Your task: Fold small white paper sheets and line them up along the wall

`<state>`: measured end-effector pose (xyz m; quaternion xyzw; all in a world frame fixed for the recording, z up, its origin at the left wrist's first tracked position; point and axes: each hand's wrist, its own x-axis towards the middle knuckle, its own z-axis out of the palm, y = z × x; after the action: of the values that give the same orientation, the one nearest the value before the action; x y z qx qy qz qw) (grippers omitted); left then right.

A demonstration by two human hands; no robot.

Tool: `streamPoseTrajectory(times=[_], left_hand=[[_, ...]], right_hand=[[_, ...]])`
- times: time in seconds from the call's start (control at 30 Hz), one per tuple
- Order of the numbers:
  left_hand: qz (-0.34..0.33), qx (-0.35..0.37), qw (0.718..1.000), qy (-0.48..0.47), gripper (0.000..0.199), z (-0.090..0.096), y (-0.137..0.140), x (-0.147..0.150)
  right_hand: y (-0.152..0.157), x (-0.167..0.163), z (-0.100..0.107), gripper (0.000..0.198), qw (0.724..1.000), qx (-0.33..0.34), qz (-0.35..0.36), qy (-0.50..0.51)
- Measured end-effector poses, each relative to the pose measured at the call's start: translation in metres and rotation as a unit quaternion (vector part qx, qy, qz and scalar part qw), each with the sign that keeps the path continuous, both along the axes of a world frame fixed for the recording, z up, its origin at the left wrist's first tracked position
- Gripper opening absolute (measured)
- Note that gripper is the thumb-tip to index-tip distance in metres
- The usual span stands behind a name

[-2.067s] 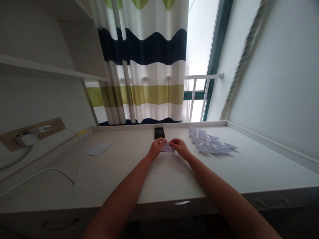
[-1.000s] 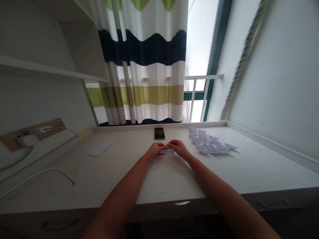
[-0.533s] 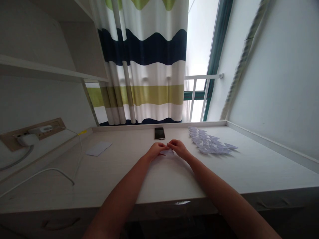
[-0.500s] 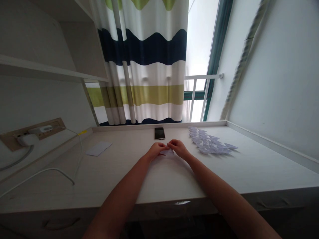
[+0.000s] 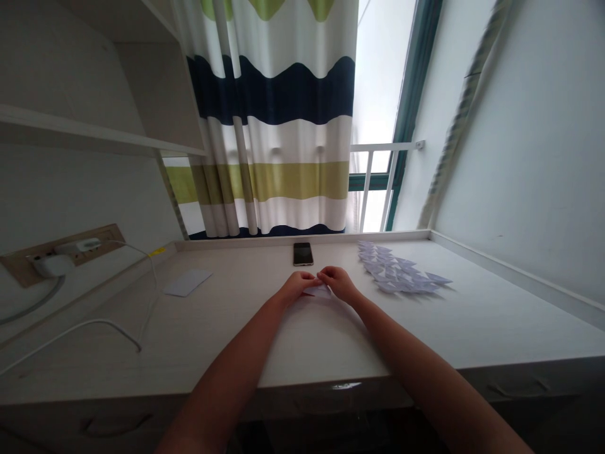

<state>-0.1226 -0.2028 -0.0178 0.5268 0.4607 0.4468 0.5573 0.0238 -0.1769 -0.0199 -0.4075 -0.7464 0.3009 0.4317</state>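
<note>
Counter underneath, midway along its width and between its back and front edges, pinched one small folded piece of white paper between left hand and right hand. Had the fingers of both drawn narrow on it, nearly meeting at its far edge and covering much of it; could not make out its full shape, nor tell whether resting on the counter or lifted just above.

Judged it very light, thin and dry, hardly slippery, stiff only along its folds and easily crumpled by a hard squeeze. Thought it best gripped gently at a crease, with thumb against forefinger.

Reached both forearms in over the front edge, wide apart there and slanting inward; curled the left fingers rightward and the right fingers leftward.

Had a black smartphone just beyond, near the back edge; pointed folded papers clustered toward the back right corner; and a flat white sheet toward the left edge, well apart.
</note>
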Motion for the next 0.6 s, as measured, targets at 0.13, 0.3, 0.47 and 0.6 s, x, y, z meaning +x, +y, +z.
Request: streamPoseTrajectory(times=[0.13,0.3,0.47,0.6], left_hand=[[-0.028,-0.016,0.999,-0.022,0.032,0.0028,-0.0013,-0.0011],[-0.02,-0.007,1.0,-0.009,0.03,0.0041,-0.0007,-0.0011],[-0.014,0.012,1.0,-0.008,0.03,0.006,-0.0019,0.0014],[-0.016,0.009,1.0,-0.014,0.029,0.0052,-0.0029,0.0019]], right_hand=[[0.0,0.0015,0.0011,0.019,0.998,0.044,-0.027,-0.024],[-0.0004,0.0025,0.0019,0.019,0.998,0.049,-0.036,-0.017],[-0.0013,0.0026,0.0024,0.019,0.998,0.046,-0.036,-0.008],[-0.0019,0.0017,0.0005,0.018,0.997,0.07,-0.033,-0.012]])
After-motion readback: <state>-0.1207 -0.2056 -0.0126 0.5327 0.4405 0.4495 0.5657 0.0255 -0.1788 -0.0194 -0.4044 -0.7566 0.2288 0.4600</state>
